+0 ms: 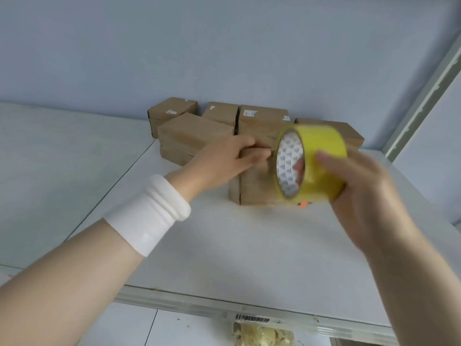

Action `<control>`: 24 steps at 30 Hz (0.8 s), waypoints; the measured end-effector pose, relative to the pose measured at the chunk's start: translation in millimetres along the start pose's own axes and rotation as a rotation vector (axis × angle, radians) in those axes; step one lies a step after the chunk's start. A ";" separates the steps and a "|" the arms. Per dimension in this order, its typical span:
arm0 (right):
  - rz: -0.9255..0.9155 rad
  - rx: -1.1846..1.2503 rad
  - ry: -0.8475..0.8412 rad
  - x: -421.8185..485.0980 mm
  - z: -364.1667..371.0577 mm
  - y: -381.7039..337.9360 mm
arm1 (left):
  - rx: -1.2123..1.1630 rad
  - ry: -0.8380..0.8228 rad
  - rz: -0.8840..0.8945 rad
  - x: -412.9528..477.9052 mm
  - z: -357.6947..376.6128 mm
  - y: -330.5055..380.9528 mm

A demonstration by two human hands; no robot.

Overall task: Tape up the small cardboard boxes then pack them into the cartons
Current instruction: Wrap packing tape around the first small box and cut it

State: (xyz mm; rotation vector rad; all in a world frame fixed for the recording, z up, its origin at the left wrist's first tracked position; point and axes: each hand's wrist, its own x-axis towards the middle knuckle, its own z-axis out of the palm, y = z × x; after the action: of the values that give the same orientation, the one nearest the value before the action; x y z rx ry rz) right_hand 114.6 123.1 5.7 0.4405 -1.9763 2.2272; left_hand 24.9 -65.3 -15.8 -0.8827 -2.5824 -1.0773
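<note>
We have one head-worn wide-angle view, looking forward and down across the white counter (249, 245) from its near edge, close above, toward the far wall (224, 46).

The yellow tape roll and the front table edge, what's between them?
Head view: bare white table between the yellow tape roll and the edge.
</note>
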 end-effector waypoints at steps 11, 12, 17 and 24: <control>0.018 -0.156 0.099 91.4 10.8 -2.6 | 0.057 -0.132 -0.127 26.9 0.3 -8.5; 0.014 -0.179 0.076 92.7 9.7 3.0 | 0.090 -0.166 -0.160 31.3 -1.0 -11.2; -0.032 -0.247 0.113 96.4 7.4 27.4 | 0.171 -0.242 -0.231 47.4 -1.7 -18.8; -0.091 -0.235 0.132 78.6 19.8 9.6 | 0.128 -0.278 -0.277 51.8 -5.3 -21.2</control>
State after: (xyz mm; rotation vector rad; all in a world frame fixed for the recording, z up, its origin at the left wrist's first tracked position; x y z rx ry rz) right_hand 39.8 95.0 22.3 0.3379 -2.0694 1.8894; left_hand -29.4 -57.6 -3.5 -0.7017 -3.0376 -0.8921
